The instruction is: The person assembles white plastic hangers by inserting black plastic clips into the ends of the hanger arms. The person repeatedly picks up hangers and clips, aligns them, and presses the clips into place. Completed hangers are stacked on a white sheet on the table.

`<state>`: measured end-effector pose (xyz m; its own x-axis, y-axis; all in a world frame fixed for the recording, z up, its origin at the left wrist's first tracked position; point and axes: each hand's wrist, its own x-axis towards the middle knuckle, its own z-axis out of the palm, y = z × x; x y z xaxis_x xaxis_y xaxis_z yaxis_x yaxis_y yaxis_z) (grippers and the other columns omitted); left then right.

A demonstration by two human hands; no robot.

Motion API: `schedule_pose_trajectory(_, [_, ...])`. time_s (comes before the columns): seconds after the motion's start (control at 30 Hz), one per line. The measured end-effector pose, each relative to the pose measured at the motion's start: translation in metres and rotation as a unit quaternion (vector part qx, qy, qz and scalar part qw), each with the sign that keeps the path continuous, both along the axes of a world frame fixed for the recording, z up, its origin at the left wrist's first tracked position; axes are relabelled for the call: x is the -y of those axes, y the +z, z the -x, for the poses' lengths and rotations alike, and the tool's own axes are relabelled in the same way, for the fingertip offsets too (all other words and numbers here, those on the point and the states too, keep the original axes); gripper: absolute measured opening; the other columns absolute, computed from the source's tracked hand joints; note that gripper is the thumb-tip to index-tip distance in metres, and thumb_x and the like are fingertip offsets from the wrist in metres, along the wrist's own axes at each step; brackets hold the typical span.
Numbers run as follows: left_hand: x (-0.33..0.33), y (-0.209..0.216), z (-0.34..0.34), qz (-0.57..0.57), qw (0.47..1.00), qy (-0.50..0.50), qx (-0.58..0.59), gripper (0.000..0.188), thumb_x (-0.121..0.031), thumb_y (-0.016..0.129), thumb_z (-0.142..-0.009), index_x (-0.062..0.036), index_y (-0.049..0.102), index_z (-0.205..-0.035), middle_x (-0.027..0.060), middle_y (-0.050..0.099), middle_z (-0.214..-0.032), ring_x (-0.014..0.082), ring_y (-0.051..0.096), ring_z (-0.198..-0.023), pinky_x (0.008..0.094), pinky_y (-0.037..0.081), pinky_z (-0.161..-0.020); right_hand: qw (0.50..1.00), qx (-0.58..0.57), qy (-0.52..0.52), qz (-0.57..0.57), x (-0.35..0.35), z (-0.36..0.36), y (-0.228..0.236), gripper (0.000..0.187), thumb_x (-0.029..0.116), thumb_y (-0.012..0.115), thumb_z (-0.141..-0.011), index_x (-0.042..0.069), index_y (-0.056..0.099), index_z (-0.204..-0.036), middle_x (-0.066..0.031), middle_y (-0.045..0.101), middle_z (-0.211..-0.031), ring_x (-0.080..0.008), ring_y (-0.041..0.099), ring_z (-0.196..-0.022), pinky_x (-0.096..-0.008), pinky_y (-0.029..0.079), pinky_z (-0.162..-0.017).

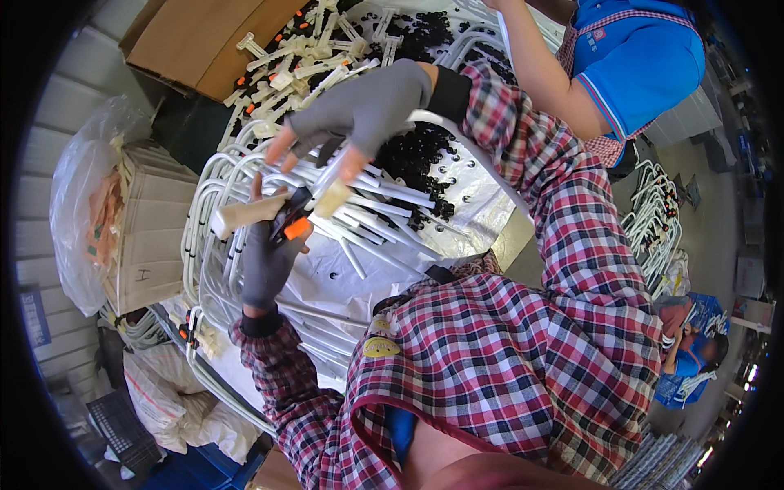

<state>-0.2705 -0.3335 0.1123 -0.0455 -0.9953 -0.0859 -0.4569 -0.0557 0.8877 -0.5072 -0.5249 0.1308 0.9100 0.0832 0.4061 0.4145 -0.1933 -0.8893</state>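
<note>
Over the heap of tubes, my left hand, in a grey fingerless glove, is closed round a plastic fitting. This fitting has a cream arm, a black middle and an orange tab. Just above and to its right, my right hand, gloved alike, reaches in with bent fingers. Its thumb lies against a narrow white piece beside a blurred cream block; whether that block belongs to the same fitting I cannot tell. Bent white tubes lie bundled beneath both hands.
Cream fittings are heaped at the back beside a cardboard box. Small black parts lie scattered on the white sheet. A co-worker in a blue shirt stands at the far right. A bagged white crate is at left.
</note>
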Motion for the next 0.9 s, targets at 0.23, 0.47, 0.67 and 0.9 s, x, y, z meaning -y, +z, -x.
schedule_pose_trajectory(0.23, [-0.001,-0.018,-0.023,-0.083,0.993,0.069,0.044,0.046,-0.009,0.070,-0.087,-0.0007,0.056,-0.130,0.0013,0.064,-0.094,0.0063,0.053,-0.065,0.0209,0.043,-0.053,0.667,-0.278,-0.669,0.175,0.091,0.068,-0.182,0.025,0.032,0.065,-0.084,0.009,0.073,-0.089,-0.0124,0.068,-0.075,-0.0321,0.067,-0.072,-0.0407,0.054,-0.070])
schedule_pose_trajectory(0.47, [-0.075,-0.018,-0.079,-0.050,0.953,0.297,-0.022,0.050,-0.003,0.064,-0.085,-0.0055,0.054,-0.134,0.0002,0.062,-0.096,0.0051,0.049,-0.057,0.0191,0.040,-0.049,0.551,-0.304,-0.671,0.392,0.076,0.096,-0.305,0.024,0.015,0.063,-0.078,0.017,0.071,-0.101,-0.0024,0.063,-0.107,-0.0231,0.056,-0.111,-0.0402,0.041,-0.096])
schedule_pose_trajectory(0.67, [-0.142,-0.021,-0.115,0.022,0.930,0.367,-0.005,0.040,-0.010,0.063,-0.091,-0.0038,0.054,-0.129,0.0011,0.058,-0.086,0.0061,0.045,-0.052,0.0217,0.037,-0.048,0.727,-0.182,-0.660,0.041,0.059,0.079,-0.281,0.017,0.013,0.071,-0.083,0.012,0.069,-0.100,-0.0058,0.066,-0.097,-0.0183,0.065,-0.089,-0.0335,0.050,-0.073])
schedule_pose_trajectory(0.9, [-0.167,-0.025,-0.142,0.039,0.896,0.442,0.017,0.040,-0.017,0.065,-0.094,-0.0034,0.057,-0.130,-0.0001,0.060,-0.084,0.0055,0.043,-0.050,0.0211,0.036,-0.046,0.745,-0.073,-0.319,-0.581,-0.024,0.106,-0.320,0.032,0.011,0.043,-0.098,0.001,0.051,-0.128,-0.0170,0.061,-0.124,-0.0122,0.066,-0.083,-0.0256,0.057,-0.073])
